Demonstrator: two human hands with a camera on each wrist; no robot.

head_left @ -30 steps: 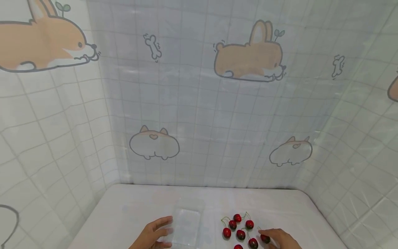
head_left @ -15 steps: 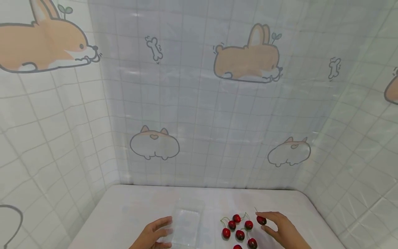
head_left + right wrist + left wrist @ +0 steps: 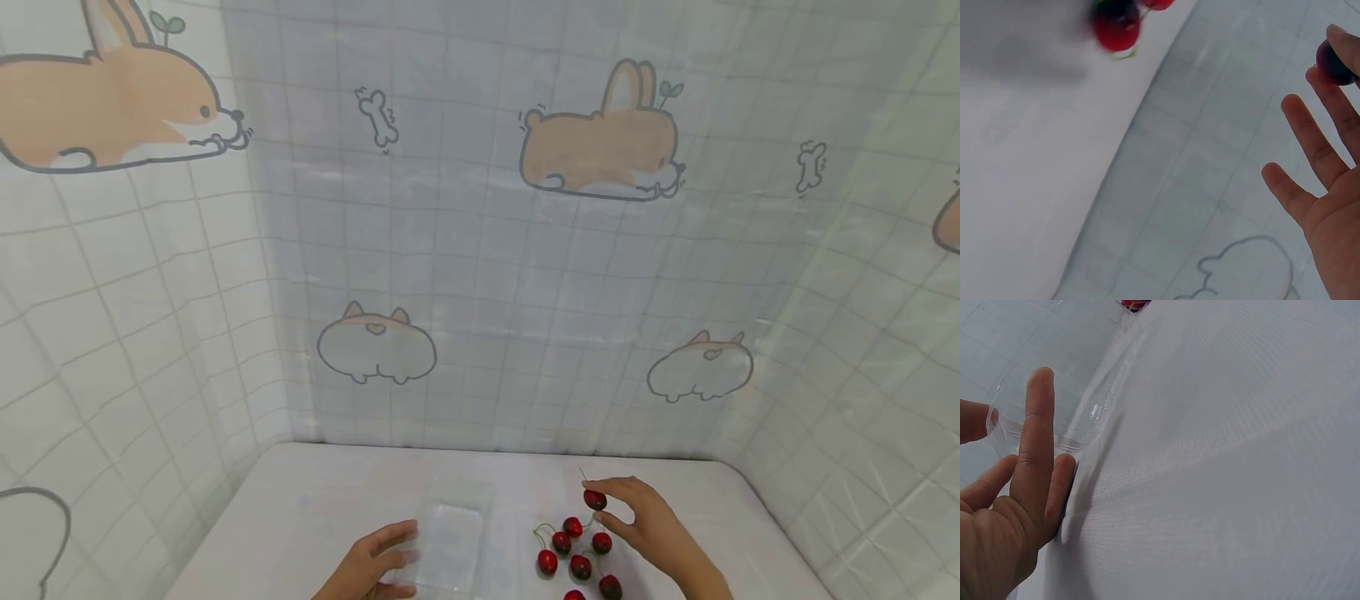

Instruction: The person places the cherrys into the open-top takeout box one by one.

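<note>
My right hand (image 3: 647, 518) pinches a dark red cherry (image 3: 595, 500) between thumb and fingertips, its thin stem pointing up. It hangs just beyond the far side of a group of several loose cherries (image 3: 581, 567). The right wrist view shows the held cherry (image 3: 1330, 61) at the thumb, with the other fingers spread apart. My left hand (image 3: 369, 562) rests at the left side of a clear plastic box (image 3: 450, 546). In the left wrist view its fingers (image 3: 1038, 434) lie fairly straight along the box wall, with fingertips at the rim.
A white-covered table (image 3: 337, 487) carries the box at the centre and the loose cherries, some with green stems, to its right. Grid-patterned curtains (image 3: 480, 333) with cartoon dogs enclose its back and both sides.
The right hand has lifted a cherry from the right of the group and carried it up, away from me and leftward. The left hand stays at the box.
</note>
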